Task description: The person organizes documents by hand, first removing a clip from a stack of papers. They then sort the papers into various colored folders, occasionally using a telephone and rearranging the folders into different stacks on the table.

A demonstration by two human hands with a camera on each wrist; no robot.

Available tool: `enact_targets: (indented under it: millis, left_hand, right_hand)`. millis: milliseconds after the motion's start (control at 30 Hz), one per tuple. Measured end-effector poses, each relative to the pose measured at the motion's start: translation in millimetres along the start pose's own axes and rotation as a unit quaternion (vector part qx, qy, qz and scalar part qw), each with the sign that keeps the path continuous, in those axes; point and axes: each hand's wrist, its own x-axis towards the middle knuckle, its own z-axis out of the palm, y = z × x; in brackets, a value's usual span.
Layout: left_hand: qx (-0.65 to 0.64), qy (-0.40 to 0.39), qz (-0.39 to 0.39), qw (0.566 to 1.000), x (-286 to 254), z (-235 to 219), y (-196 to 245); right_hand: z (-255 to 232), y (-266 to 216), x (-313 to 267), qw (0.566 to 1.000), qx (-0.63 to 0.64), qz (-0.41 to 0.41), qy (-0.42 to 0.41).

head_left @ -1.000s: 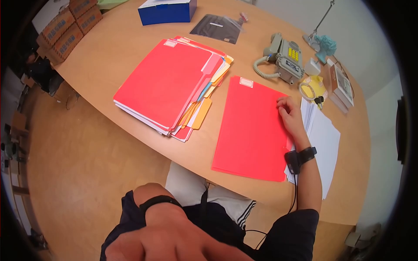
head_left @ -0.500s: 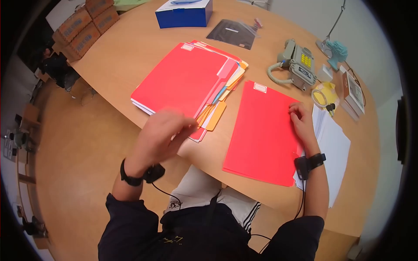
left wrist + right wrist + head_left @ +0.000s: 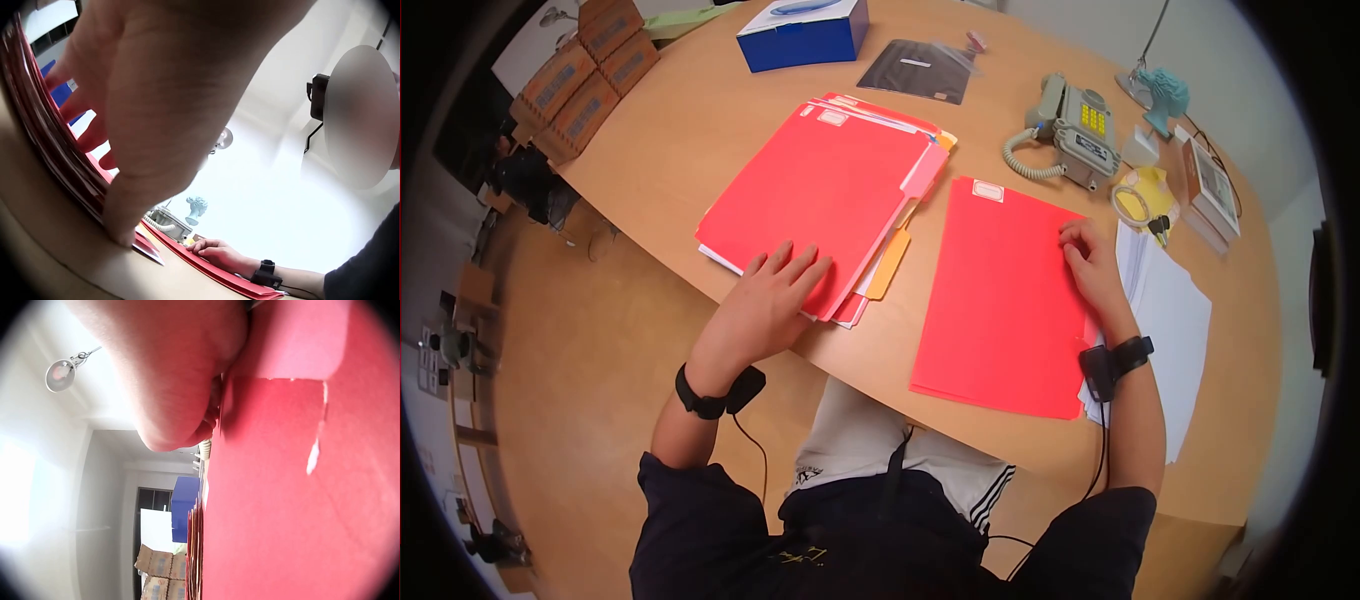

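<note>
On the desk's left side lies a thick stack of red file folders (image 3: pixel 830 190), with yellow and white tabs along its right edge. My left hand (image 3: pixel 768 300) rests on the stack's near corner, its fingers (image 3: pixel 800 268) extended and spread over the top folder. In the left wrist view the thumb (image 3: pixel 119 219) reaches down beside the stack's edge. To the right lies a flatter pile of red folders (image 3: pixel 1000 300) with a white label at its top. My right hand (image 3: pixel 1093 262) rests on that pile's right edge, fingers loosely bent, holding nothing.
White papers (image 3: pixel 1165 320) lie partly under the right pile and forearm. Behind are a telephone (image 3: pixel 1080 130), a book (image 3: pixel 1208 195), keys (image 3: pixel 1160 225), a dark pouch (image 3: pixel 915 72) and a blue box (image 3: pixel 803 38). Cartons (image 3: pixel 585 90) stand far left; the desk's front edge is near.
My left hand has come from close below the camera to the left stack and now lies on it. The top folder has shifted right, covering more of the tabs. The right hand stays in place.
</note>
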Motion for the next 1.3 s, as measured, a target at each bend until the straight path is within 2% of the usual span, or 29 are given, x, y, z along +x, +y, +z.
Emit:
enact_targets:
  millis: [167,233,267,333,367,433,467,533,600,667,700,733,800,867,967,1000,1067,1100,1167,1233,1267,1300]
  left_hand:
    - [0.032,-0.030,0.045,0.998,-11.3,-10.4,20.0]
    - [0.006,0.035,0.083,0.996,-12.5,-13.5,27.3]
    - [0.006,0.037,0.085,0.996,-10.0,-16.4,31.3]
    - [-0.028,0.158,0.107,0.981,-1.8,-21.4,45.5]
    - [-0.029,0.161,0.108,0.981,1.8,-23.8,53.8]
    - [-0.053,0.224,0.160,0.960,9.9,-25.8,73.5]
    - [-0.053,0.227,0.160,0.959,14.5,-24.4,84.0]
    - [-0.069,0.243,0.241,0.937,23.4,-21.3,107.4]
    - [-0.080,0.249,0.262,0.929,32.4,-18.6,132.2]
    - [-0.090,0.255,0.283,0.920,39.0,-14.5,153.2]
    - [-0.096,0.236,0.300,0.919,41.7,-10.6,161.5]
    - [-0.103,0.217,0.318,0.917,44.9,-6.2,168.6]
    - [-0.091,0.216,0.331,0.914,50.3,-1.3,177.6]
    - [-0.049,0.018,0.394,0.918,52.0,-3.3,183.4]
    - [-0.094,-0.024,0.431,0.897,49.7,-12.1,174.1]
    - [-0.090,-0.021,0.435,0.896,55.3,-18.2,170.5]
    - [-0.107,-0.124,0.373,0.913,81.7,-37.5,157.6]
    - [-0.102,-0.130,0.359,0.919,101.6,-49.7,148.9]
    - [-0.109,-0.090,0.261,0.955,141.7,-57.1,132.3]
    - [-0.153,0.020,0.223,0.963,194.1,-21.7,106.7]
    - [-0.149,0.027,0.229,0.962,209.0,-0.2,98.8]
    - [-0.183,0.096,0.208,0.956,221.7,20.9,91.9]
  right_hand:
    - [-0.5,-7.0,-0.4,1.000,-0.016,-0.009,0.008]
    - [-2.7,-3.3,0.3,1.000,-0.024,0.003,-0.002]
    - [-2.5,-1.6,0.5,0.999,-0.030,0.012,-0.017]
    - [-3.0,-1.0,0.6,0.999,-0.041,0.006,-0.018]
    - [-3.2,-0.8,0.9,0.999,-0.050,0.000,-0.021]
    - [-2.1,0.8,0.1,0.999,-0.036,0.002,-0.016]
    - [-1.9,1.3,-0.3,1.000,-0.020,0.006,-0.011]
    - [-2.4,1.7,-1.7,1.000,-0.019,0.014,-0.014]
    - [-0.8,1.5,-1.3,0.999,-0.017,0.021,-0.017]
    - [1.8,2.9,-0.4,0.995,0.086,0.042,0.030]
    - [1.6,3.1,0.8,0.995,0.085,0.039,0.029]
    - [1.5,4.0,1.4,0.992,0.100,0.040,0.062]
    - [0.2,-0.7,0.2,0.988,0.115,0.042,0.094]
    - [-0.5,-11.4,-3.2,0.967,0.211,0.119,0.072]
    - [3.5,-5.2,-1.7,0.979,0.174,0.078,0.069]
    - [3.1,0.0,-0.3,0.979,0.172,0.074,0.075]
    - [3.3,11.6,0.8,0.984,0.154,0.073,0.048]
    - [3.7,13.7,1.2,0.988,0.133,0.054,0.059]
    - [3.1,12.4,0.7,0.990,0.113,0.061,0.065]
    - [5.9,18.7,0.5,0.990,0.105,0.061,0.072]
    - [6.5,20.0,-0.3,0.990,0.102,0.055,0.080]
    - [7.2,19.6,-0.6,0.990,0.099,0.057,0.081]
